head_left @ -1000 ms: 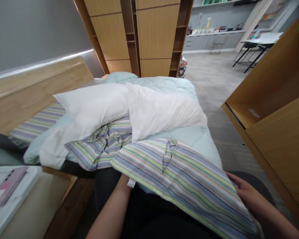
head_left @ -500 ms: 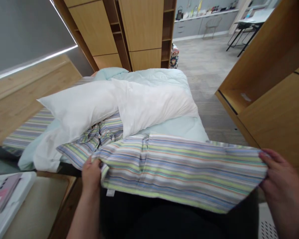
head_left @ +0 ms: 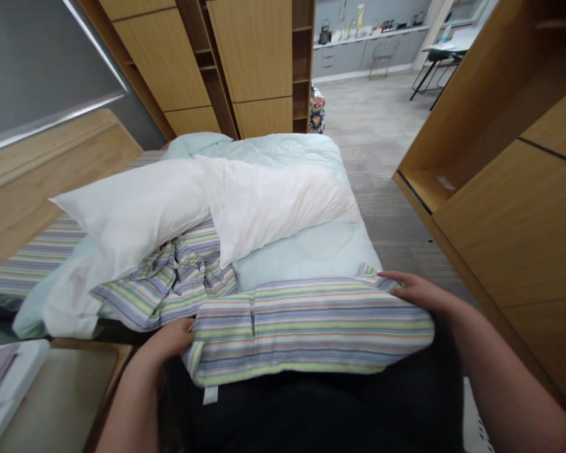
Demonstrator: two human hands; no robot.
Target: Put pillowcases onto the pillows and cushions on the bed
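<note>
A folded striped cloth (head_left: 306, 330) in green, blue and orange lies across my lap at the bed's near edge, with a small white label (head_left: 210, 395) hanging below it. My left hand (head_left: 170, 336) lies against its left end, and my right hand (head_left: 417, 290) rests flat on its far right corner. Neither hand appears to grip it. A crumpled cloth with matching stripes (head_left: 170, 286) lies beyond my left hand, partly under a white pillow (head_left: 127, 214). A second white pillow (head_left: 268, 204) lies on the pale blue duvet (head_left: 302, 251).
A wooden headboard (head_left: 42, 170) runs along the bed's left side, with more striped bedding (head_left: 28, 261) beside it. A wooden wardrobe (head_left: 514, 207) stands to the right. At lower left, a wooden nightstand (head_left: 61, 393) holds a white box (head_left: 14, 377). Grey flooring (head_left: 382, 157) lies beyond.
The striped cloth has gone from held up by its two ends to lying folded and narrower on my lap. My right hand has moved inward and my left hand has flattened against it.
</note>
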